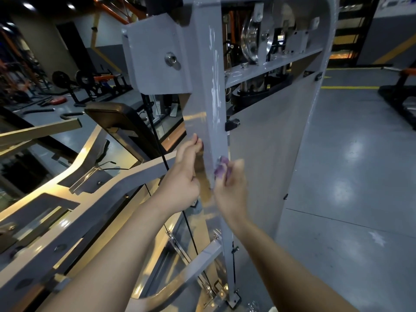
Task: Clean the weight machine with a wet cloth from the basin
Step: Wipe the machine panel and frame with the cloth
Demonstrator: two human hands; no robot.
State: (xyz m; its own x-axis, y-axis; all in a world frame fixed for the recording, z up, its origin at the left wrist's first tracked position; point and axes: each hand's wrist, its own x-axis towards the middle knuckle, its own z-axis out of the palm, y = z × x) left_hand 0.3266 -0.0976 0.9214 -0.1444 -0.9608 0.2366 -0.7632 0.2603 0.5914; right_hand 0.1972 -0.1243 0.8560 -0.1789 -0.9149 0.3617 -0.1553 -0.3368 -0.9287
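Note:
The grey weight machine fills the middle of the view; its upright post (212,91) rises from the floor and shows wet streaks along its right edge. My right hand (229,185) is closed around a small purple cloth (221,168) pressed against the post at mid height. My left hand (188,170) holds the post's left edge just beside it, fingers curled around the metal. A translucent shield panel (270,154) hangs to the right of the post. The basin is not in view.
Pulleys (249,39) and a crossbar sit at the machine's top. A black cable (162,152) runs down left of the post. The machine's grey arms and a padded seat (117,118) lie to my left. Other gym equipment stands at the far left and right on a shiny grey floor (349,176).

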